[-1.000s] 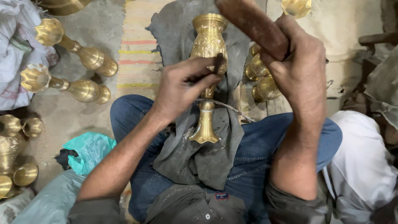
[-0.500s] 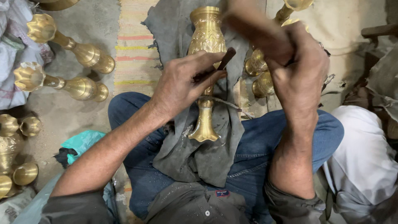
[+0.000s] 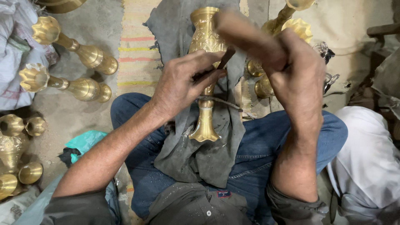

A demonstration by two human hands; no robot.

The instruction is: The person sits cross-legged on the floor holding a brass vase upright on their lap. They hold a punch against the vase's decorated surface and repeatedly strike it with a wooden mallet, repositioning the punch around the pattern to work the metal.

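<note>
Left grip (image 3: 183,85) pinches a chisel (image 3: 223,60) against the brass vase (image 3: 206,46); right grip (image 3: 298,73) clenches a wooden mallet (image 3: 246,35).

Blue jeans (dust-speckled), dark grey buttoned shirt, sleeves rolled up, bare forearms

Small red-blue label (image 3: 223,194) on shirt hem

Free floor (image 3: 83,121) lies left of the lap, bounded by two lying brass vases (image 3: 71,68) above and a brass cluster (image 3: 16,158) at far left. To the right, brass pieces (image 3: 266,79) and white cloth (image 3: 366,158) crowd passage.
</note>
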